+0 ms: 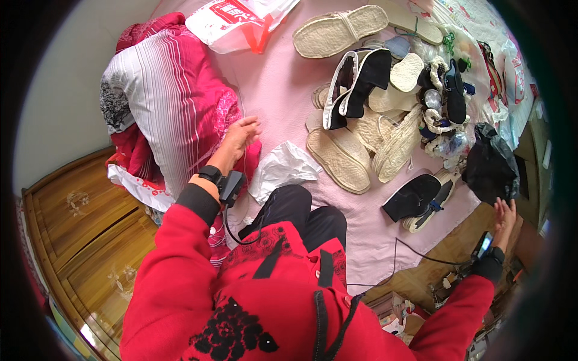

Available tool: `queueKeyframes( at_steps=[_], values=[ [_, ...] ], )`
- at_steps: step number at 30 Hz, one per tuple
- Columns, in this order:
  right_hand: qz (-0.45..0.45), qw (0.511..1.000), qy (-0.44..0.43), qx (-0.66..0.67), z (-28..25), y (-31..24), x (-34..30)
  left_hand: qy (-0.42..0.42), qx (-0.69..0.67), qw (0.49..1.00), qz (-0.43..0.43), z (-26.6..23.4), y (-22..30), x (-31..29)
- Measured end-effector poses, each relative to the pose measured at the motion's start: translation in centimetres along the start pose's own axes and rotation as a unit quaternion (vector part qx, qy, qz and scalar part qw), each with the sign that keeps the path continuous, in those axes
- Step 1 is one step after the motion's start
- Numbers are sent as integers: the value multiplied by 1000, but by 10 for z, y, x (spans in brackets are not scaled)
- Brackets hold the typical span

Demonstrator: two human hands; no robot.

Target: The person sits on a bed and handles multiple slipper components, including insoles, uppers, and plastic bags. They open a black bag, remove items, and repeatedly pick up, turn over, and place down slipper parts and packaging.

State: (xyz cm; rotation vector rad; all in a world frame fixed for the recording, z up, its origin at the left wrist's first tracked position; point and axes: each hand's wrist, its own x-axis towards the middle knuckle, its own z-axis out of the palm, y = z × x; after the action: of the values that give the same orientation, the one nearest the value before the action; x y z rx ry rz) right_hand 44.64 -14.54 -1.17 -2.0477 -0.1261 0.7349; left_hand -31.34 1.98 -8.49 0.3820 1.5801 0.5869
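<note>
Over the pink cover, beside a bundle of pink and white striped cloth, my left hand has its fingers stretched out loosely, with nothing visible in them. A crumpled white plastic sheet or bag lies just below and right of it. Far to the right, my right hand is held out with fingers spread. Its fingertips come up to the lower edge of a black plastic bag; whether they touch it I cannot tell. Both wrists carry strapped devices with black cables.
Several pale woven shoe soles are heaped mid-right, with black cloth shoe uppers among them. A black shoe lies nearer me. A white and red plastic bag is at the back. Wooden panels stand at left.
</note>
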Motion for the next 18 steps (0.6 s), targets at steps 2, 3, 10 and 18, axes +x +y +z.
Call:
queueKeyframes(
  at_steps=[2, 3, 10, 18],
  values=[
    [10, 999, -35, -21, 21, 6, -29, -11, 59, 998, -27, 8, -13, 11],
    [5, 998, -59, -28, 31, 6, -42, -14, 79, 996, -34, 13, -20, 16],
    [-23, 992, -114, -52, 69, 6, -90, -27, 214, 973, -88, 30, -88, 36],
    [-82, 992, -90, -36, 84, 18, -86, -57, 292, 954, 36, -3, -106, 21]
  ],
)
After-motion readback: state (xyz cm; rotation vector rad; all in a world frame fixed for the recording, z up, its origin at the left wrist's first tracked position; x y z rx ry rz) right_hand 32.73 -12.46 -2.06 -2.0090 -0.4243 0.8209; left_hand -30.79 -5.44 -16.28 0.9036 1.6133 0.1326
